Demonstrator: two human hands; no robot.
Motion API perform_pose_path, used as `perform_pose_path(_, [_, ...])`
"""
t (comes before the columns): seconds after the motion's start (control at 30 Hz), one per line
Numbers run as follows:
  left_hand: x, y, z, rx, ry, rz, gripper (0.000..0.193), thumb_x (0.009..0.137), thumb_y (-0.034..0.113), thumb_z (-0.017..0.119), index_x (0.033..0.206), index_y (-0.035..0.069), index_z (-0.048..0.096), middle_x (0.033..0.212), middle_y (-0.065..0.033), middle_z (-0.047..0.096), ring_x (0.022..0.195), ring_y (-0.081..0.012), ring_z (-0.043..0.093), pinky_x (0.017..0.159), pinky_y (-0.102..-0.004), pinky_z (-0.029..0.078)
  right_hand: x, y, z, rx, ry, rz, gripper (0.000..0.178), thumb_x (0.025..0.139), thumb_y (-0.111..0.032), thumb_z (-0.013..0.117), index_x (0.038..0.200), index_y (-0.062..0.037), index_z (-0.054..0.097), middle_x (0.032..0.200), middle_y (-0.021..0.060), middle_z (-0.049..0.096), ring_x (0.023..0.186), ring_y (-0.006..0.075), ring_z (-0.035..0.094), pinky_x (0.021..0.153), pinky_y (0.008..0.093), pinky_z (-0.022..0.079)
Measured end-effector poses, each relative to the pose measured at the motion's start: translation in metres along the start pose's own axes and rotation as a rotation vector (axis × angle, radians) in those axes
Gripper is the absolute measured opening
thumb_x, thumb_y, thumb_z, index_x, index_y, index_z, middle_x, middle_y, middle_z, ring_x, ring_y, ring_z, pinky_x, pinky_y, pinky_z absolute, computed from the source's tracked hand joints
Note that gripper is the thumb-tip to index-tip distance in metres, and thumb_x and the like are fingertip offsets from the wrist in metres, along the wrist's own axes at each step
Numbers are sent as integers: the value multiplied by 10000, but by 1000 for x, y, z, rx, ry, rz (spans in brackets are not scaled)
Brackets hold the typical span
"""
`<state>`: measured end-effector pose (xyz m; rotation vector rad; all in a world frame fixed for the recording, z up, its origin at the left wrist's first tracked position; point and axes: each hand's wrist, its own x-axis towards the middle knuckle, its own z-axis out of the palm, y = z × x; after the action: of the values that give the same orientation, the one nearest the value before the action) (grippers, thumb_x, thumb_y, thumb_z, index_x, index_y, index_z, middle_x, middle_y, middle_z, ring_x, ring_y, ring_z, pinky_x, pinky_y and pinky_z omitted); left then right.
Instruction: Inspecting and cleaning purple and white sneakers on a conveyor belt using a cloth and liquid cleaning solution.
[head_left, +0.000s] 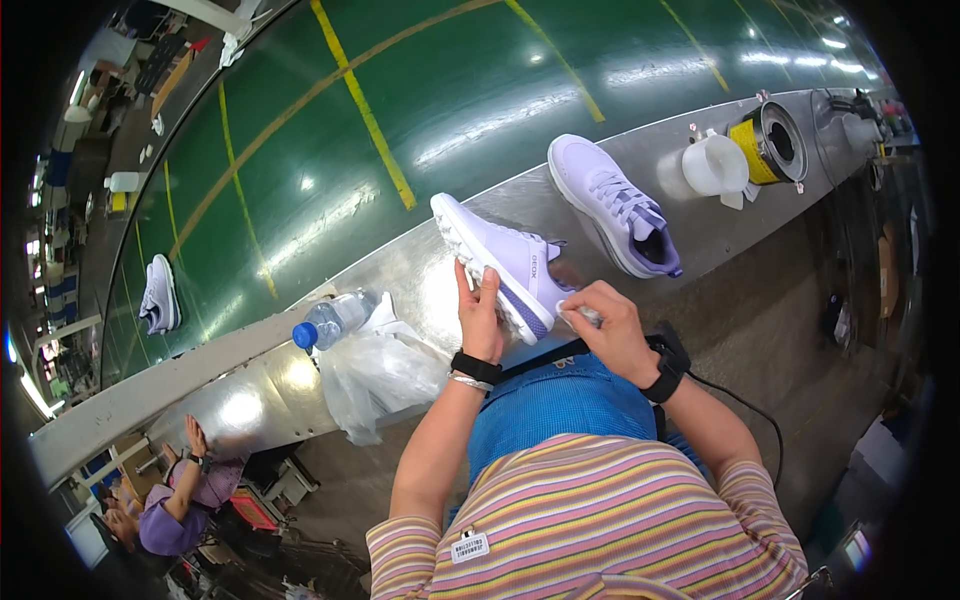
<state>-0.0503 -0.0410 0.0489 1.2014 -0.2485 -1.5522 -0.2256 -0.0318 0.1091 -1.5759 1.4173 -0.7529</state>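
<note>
My left hand (481,318) is closed around the sole of a lavender sneaker (512,252) with a white and purple sole. The sneaker is tilted on its side, toe pointing away from me, heel close to my waist. At its heel, my right hand (618,332) pinches a small crumpled whitish piece (588,315), perhaps cloth or tissue; its kind is unclear. A matching lavender sneaker (608,200) rests upright on the metal ledge (725,225) to the right, touched by neither hand.
Beyond the ledge runs a green conveyor belt (290,240) with yellow lines, carrying lavender shoes (158,298) far left. A plastic bottle (345,314) and clear plastic bag (375,378) lie left. A white container (713,165) and open can (778,145) stand right. Another person (178,515) sits lower left.
</note>
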Motion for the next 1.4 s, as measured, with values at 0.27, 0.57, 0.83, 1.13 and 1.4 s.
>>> perform_pose_path(0.27, [5, 13, 10, 2, -52, -13, 593, 909, 269, 491, 1369, 66, 177, 1173, -87, 489, 1006, -162, 498, 856, -293, 414, -42, 52, 14, -207, -192, -177, 40, 746, -45, 601, 785, -38, 599, 769, 103, 539, 713, 273, 560, 634, 331, 452])
perform_pose_path(0.57, [13, 41, 16, -198, -31, -80, 495, 913, 387, 423, 1278, 61, 352, 1239, -91, 455, 1136, -235, 444, 965, -381, 356, 11, -41, -22, 170, 107, -136, 97, 757, -11, 614, 849, -39, 628, 804, 64, 573, 701, 162, 573, 547, 249, 443])
perform_pose_path(0.83, [14, 59, 20, -278, -69, -100, 485, 922, 396, 384, 1246, 36, 387, 1195, -115, 497, 1092, -237, 490, 930, -373, 392, 42, -60, -13, -78, 3, -445, 46, 738, -33, 591, 781, -19, 586, 767, 111, 503, 719, 288, 510, 654, 355, 420])
perform_pose_path(1.13, [15, 103, 20, -494, -112, -276, 483, 876, 446, 392, 1200, 93, 450, 1144, -155, 519, 1011, -346, 523, 810, -520, 458, 29, -68, -35, 144, 124, -272, 93, 746, 23, 619, 822, -29, 628, 799, 61, 571, 713, 151, 558, 590, 244, 441])
perform_pose_path(1.4, [-1, 101, 33, -485, -92, -300, 471, 866, 415, 413, 1184, 70, 458, 1143, -159, 519, 1014, -338, 519, 840, -516, 439, 61, -109, -13, 102, 92, -615, 135, 736, 45, 620, 853, -22, 610, 824, 93, 572, 740, 203, 570, 621, 276, 443])
